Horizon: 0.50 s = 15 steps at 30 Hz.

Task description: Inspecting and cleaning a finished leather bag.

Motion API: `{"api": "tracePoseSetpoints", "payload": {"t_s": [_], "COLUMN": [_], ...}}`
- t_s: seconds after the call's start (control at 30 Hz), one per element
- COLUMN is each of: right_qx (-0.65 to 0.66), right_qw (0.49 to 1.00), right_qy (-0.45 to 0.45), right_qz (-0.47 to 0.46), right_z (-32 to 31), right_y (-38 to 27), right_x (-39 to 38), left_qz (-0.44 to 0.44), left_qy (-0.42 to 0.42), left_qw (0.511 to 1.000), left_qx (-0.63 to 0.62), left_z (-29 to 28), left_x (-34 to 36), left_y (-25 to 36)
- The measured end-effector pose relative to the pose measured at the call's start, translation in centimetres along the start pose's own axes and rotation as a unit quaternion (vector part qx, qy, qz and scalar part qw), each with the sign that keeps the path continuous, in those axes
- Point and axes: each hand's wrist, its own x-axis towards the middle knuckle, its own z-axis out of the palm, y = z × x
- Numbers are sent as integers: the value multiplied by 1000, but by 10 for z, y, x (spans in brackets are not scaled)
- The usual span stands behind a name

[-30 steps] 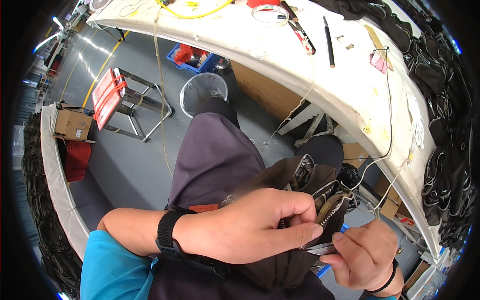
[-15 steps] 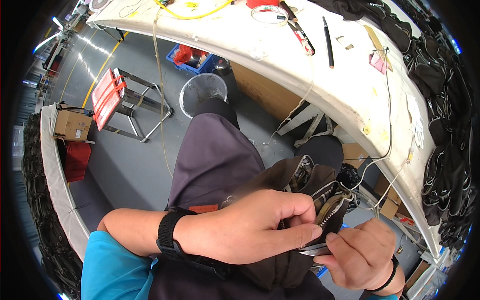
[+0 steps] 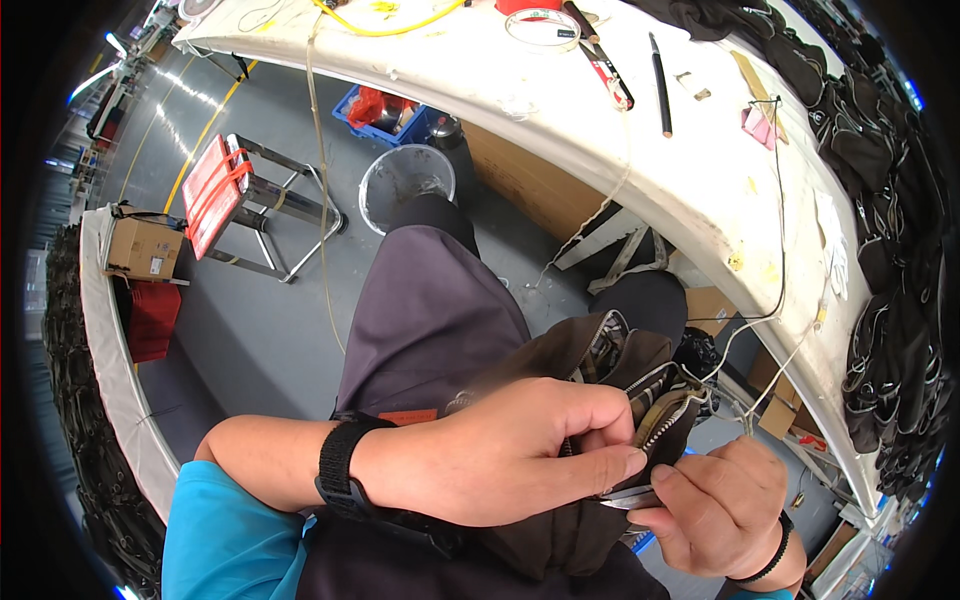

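Observation:
A dark brown fabric bag (image 3: 570,535) with zippers and a checked lining lies across my lap. Its zipper edge (image 3: 662,420), with pale teeth, is pinched between the thumb and curled fingers of my left hand (image 3: 520,450). My right hand (image 3: 715,505) is closed round what look like thread snips (image 3: 628,497); only their pointed silver blades show. The tips lie against the dark cloth just below my left thumb. The handle is hidden in my right fingers.
A white-covered table (image 3: 690,200) curves along the front and right, bearing a black pen (image 3: 660,85), a tape roll (image 3: 541,30) and piled dark bags (image 3: 890,230). Cords hang near my right hand. A bin (image 3: 375,185) and a stool (image 3: 215,200) stand on the floor.
Almost nothing differs. Both hands keep their hold, and the blades stay beside the zipper; the whole view has shifted very slightly.

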Motion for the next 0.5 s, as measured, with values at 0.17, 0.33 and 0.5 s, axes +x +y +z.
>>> {"api": "tracePoseSetpoints", "payload": {"t_s": [0.17, 0.33, 0.5], "right_qx": [46, 215, -14], "right_qw": [998, 934, 906], "right_qy": [-21, 146, 174], "right_qz": [34, 244, 387], "right_z": [2, 2, -10], "right_y": [4, 40, 152], "right_x": [-2, -16, -35], "left_qz": [-6, -13, -30], "left_qy": [2, 19, 23], "left_qw": [1000, 997, 993], "left_qx": [-6, -72, -108], "left_z": [-2, -6, -11], "left_x": [1, 1, -1], "left_y": [-2, -7, -8]}}
